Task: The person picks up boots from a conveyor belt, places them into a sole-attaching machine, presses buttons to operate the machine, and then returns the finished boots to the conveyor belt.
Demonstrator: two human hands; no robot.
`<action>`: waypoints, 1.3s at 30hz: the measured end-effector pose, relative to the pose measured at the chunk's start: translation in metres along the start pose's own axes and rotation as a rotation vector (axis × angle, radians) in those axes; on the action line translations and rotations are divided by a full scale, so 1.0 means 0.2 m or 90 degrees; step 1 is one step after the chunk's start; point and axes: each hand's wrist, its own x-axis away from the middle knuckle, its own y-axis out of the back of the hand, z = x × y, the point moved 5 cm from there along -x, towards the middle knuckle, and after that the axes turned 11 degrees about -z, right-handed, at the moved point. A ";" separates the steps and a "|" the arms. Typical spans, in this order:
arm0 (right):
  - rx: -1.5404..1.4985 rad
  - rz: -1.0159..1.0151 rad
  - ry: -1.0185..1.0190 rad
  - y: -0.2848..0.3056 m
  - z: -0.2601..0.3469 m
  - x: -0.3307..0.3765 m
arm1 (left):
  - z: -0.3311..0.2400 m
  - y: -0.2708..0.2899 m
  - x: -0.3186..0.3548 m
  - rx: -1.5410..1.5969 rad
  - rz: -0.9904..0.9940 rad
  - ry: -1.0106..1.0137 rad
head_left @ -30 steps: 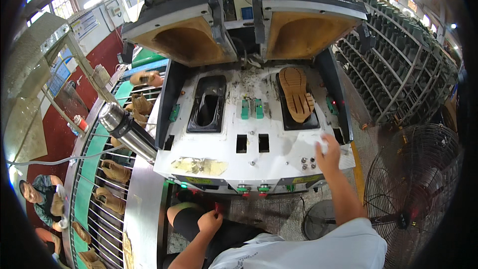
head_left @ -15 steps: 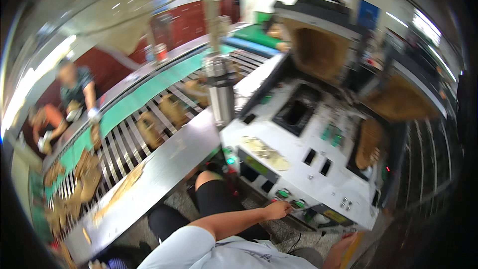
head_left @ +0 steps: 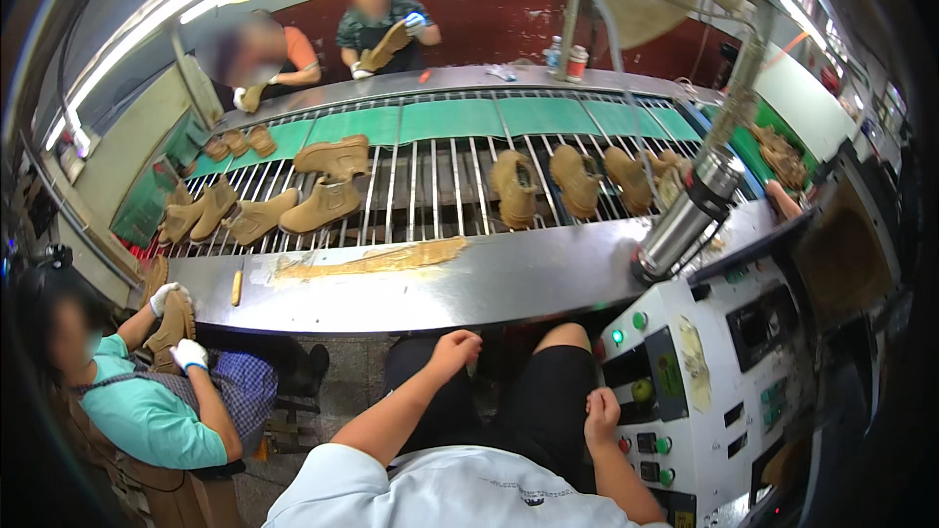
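Observation:
Loosely curled, my left hand (head_left: 454, 354) hangs over my lap, just short of the metal table edge, with nothing visible in it. My right hand (head_left: 603, 417) is closed like a fist beside my right thigh, near the buttons of the white machine (head_left: 696, 357); no object shows in it. Beyond the metal ledge (head_left: 548, 269), tan ankle boots (head_left: 323, 203) lie and stand on a roller conveyor (head_left: 421, 181). More boots (head_left: 575, 181) stand upright further right along the rollers.
On my left a seated co-worker in white gloves holds a boot (head_left: 174, 328). Two people work across the conveyor, one holding a boot (head_left: 386, 47). A yellow-handled tool (head_left: 237, 287) lies on the ledge. A steel cylinder on a post (head_left: 690, 210) rises at its right end.
My view has turned left toward the conveyor. My left hand has left the machine's front buttons and is now over my lap. My right hand has come in beside my thigh.

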 end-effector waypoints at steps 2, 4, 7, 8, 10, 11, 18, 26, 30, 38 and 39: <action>0.040 0.088 0.077 -0.29 0.09 -0.17 | -0.11 0.24 0.01 0.008 -0.071 0.037; 0.068 0.144 0.168 -0.61 0.18 -0.31 | -0.18 0.44 -0.05 0.022 -0.108 0.033; 0.136 0.177 0.225 -1.07 0.20 -0.55 | -0.33 0.59 -0.25 0.066 -0.137 0.023; 0.155 0.195 0.231 -1.23 0.22 -0.63 | -0.37 0.64 -0.36 0.018 -0.184 -0.016; 0.230 0.182 0.267 -1.53 0.27 -0.76 | -0.47 0.74 -0.63 -0.098 -0.290 -0.108; 0.288 0.152 0.297 -1.65 0.28 -0.80 | -0.54 0.79 -0.74 -0.164 -0.349 -0.161; 0.458 0.156 0.409 -2.19 0.13 -0.86 | -0.97 1.08 -1.54 -0.425 -0.510 -0.210; 0.462 0.188 0.424 -2.24 0.16 -0.88 | -1.10 1.37 -2.21 -0.427 -0.613 -0.066; 0.452 0.172 0.448 -2.24 0.16 -0.90 | -1.11 1.31 -2.35 -0.394 -0.759 0.073; 0.428 0.169 0.458 -2.26 0.18 -0.91 | -1.12 1.48 -2.40 -0.661 -0.635 0.135; 0.425 0.168 0.463 -2.26 0.18 -0.91 | -1.09 1.50 -2.42 -0.699 -0.623 0.088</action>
